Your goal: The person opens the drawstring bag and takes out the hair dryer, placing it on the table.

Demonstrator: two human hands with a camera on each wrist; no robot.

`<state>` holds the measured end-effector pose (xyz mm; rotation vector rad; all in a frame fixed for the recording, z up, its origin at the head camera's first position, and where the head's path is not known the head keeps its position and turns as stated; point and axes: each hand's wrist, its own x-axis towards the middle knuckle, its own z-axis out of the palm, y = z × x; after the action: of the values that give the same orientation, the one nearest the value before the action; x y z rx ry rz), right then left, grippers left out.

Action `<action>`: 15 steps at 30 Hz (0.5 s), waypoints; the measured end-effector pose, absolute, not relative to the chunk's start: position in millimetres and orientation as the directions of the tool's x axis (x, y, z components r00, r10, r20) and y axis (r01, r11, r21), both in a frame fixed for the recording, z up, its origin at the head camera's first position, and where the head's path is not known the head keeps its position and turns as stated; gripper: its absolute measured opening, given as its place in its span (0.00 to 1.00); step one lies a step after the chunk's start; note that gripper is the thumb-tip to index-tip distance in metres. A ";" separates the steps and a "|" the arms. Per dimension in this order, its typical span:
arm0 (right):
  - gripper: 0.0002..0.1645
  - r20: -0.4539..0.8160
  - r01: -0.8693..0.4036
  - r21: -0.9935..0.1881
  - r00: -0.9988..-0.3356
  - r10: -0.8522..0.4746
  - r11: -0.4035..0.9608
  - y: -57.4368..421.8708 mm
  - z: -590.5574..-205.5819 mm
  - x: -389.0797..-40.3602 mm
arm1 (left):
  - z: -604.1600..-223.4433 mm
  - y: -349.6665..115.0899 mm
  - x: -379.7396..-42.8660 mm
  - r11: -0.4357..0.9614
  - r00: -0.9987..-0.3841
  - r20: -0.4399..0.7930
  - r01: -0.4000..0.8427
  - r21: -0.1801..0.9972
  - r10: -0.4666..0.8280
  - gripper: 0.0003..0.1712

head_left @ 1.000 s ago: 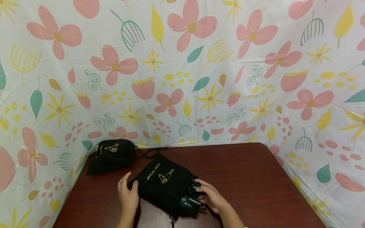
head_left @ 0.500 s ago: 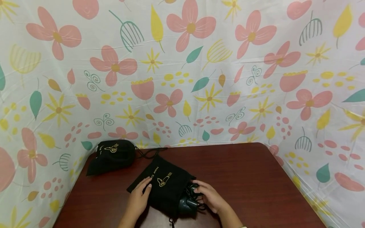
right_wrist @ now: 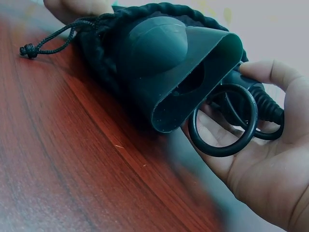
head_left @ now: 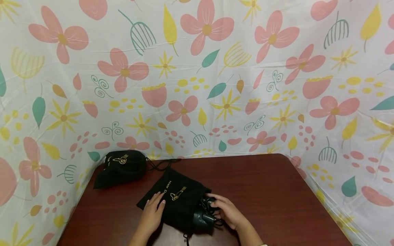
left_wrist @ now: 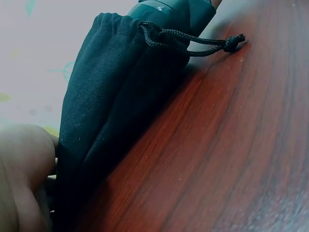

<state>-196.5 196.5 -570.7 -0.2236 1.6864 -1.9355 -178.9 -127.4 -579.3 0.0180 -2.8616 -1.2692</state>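
A black drawstring bag [head_left: 181, 201] marked "Hair Dryer" lies on the table with its mouth toward the right. From the mouth sticks out a dark hair dryer [head_left: 202, 221]; its flat nozzle [right_wrist: 198, 79] and coiled black cord [right_wrist: 227, 150] show in the right wrist view, while the rest is inside the bag. My right hand [head_left: 229, 212] holds the dryer's handle end and cord, thumb above and fingers beneath. On the bag's near left side rests my left hand [head_left: 150, 213], its fingers lying over the cloth. The left wrist view shows only part of that hand, beside the bag.
A second black drawstring bag [head_left: 126, 171], bulging and with its cord trailing right, sits at the table's back left corner. The dark red wooden table [head_left: 271, 191] ends at a flower-patterned cloth [head_left: 197, 85] behind and on both sides.
My left hand has shifted right, from the bag's left corner onto its top, partly covering the lettering. My right hand, the hair dryer and the second bag look nearly unmoved.
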 end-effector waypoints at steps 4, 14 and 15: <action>0.38 -0.233 0.286 -0.958 -0.841 -0.488 -0.035 197.1 -569.7 -196.9 | -579.2 -127.3 -178.7 0.667 -1.000 -0.004 -0.019 0.745 -0.023 0.26; 0.37 -0.250 0.283 -0.959 -0.846 -0.471 -0.001 199.4 -570.2 -197.4 | -578.0 -126.3 -178.2 0.669 -0.999 -0.007 -0.028 0.743 -0.034 0.26; 0.37 -0.251 0.285 -0.959 -0.846 -0.471 0.000 199.7 -570.4 -197.5 | -578.0 -126.1 -178.2 0.664 -0.999 -0.009 -0.029 0.747 -0.034 0.26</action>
<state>-197.5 199.7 -570.4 -0.1913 1.7641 -1.8976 -178.2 -126.1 -578.0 0.0548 -2.8601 -1.2844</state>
